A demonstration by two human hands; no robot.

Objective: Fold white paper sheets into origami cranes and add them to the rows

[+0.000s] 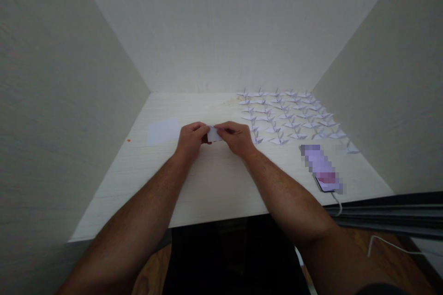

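Between my two hands is a small folded piece of white paper (214, 134), raised a little over the middle of the table. My left hand (192, 139) pinches its left edge between thumb and fingers. On the other side, my right hand (237, 136) is closed on the paper's right edge. The fingers partly hide the paper, so its exact fold cannot be made out. Left of my left hand lies a flat white paper sheet (162, 131). To the right of my right hand stand several rows of folded white paper cranes (292, 113).
The white table (207, 193) is walled on the left, right and back. A phone (320, 168) with a white cable (338, 205) lies at the right front. A small orange spot (129, 140) marks the left edge. Two small items hang on the back wall.
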